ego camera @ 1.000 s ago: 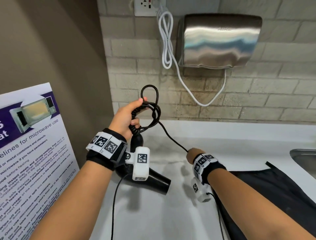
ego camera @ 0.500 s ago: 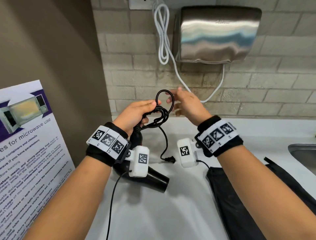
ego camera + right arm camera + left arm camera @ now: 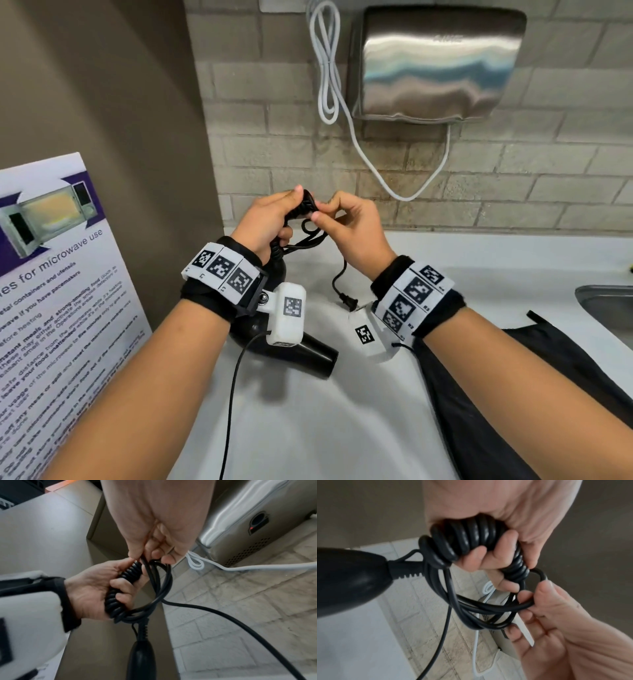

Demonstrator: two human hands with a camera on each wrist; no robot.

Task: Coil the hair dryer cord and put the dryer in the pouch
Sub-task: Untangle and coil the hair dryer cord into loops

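Head view. Both hands meet above a white counter [image 3: 342, 428], in front of a brick wall. The left hand [image 3: 265, 222] is closed around the spiral part of the black cord [image 3: 301, 209]; the dryer [image 3: 308, 353] hangs below that wrist, nozzle pointing right, just above or on the counter, which cannot be told. The right hand [image 3: 349, 229] pinches a cord loop just beside the left fingers. The plug [image 3: 347, 303] dangles free between the 2 wrists. The black pouch [image 3: 513, 394] lies flat on the counter at the right, under the right forearm, near a sink [image 3: 606, 305] rim. A steel hand dryer [image 3: 435, 65] with a white cable [image 3: 329, 68] is mounted on the wall; a microwave poster [image 3: 58, 274] stands at the left.

Left wrist view. The left hand [image 3: 513, 520] grips the stacked spiral turns of cord [image 3: 467, 536] in its curled fingers. The dryer [image 3: 347, 582] handle end fills the left edge, its strain relief leading into the coil. Several straight loops hang below, and the right hand [image 3: 556, 615] holds 1 strand between thumb and fingertip.

Right wrist view. The right hand [image 3: 157, 524] nips the cord [image 3: 161, 582] loops at their top. The left hand [image 3: 96, 588] clasps the spiral section; the dryer [image 3: 140, 660] handle hangs beneath it. 1 strand trails off to the lower right.
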